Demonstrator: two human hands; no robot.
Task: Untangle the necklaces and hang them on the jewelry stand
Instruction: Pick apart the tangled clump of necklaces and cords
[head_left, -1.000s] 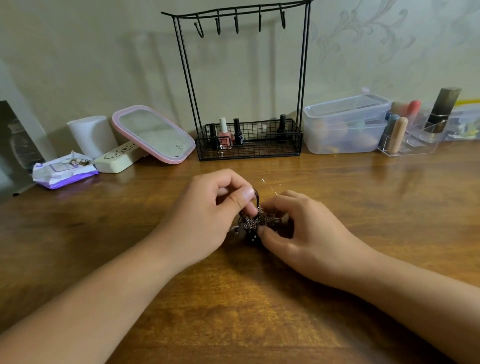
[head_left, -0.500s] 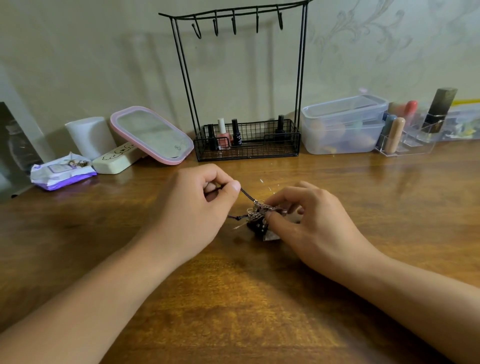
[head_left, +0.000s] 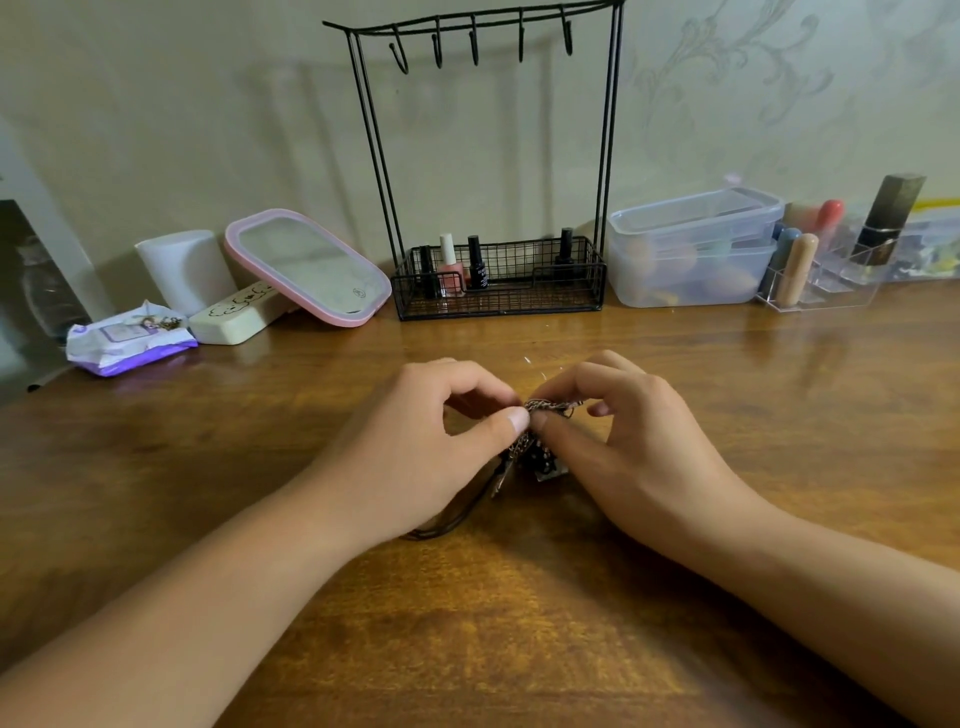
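Setting: a brown wooden table (head_left: 519, 649) seen from above and behind the person's two bare forearms, which reach in from the bottom corners and meet at the centre.

Left hand: the left hand (head_left: 415, 447) is curled, thumb tip and forefinger pinching one end of a metal chain.

Right hand: the right hand (head_left: 623, 447) is curled too, thumb and forefinger pinching the same chain just beside the left thumb, so the two grips nearly touch.

Necklaces: the tangle of necklaces (head_left: 535, 447) sits between the two hands, partly lifted off the table. A short run of chain is stretched sideways between the pinches. The rest hangs below as a dark clump. How many necklaces are in it is hard to tell, since the fingers cover much of it.

Cord: a thin black cord (head_left: 452, 519) trails from the clump toward the person, passing under the left hand.

Stand: the black wire jewelry stand (head_left: 491, 156) is straight ahead, well apart from the hands, against the wall. Its row of hooks (head_left: 475, 49) along the top bar holds nothing.

Key relation: both hands are about equally near the knot. The held chain runs left to right, so pulling the hands apart would likely be what loosens it.

Progress: untangling is under way; nothing hung yet.
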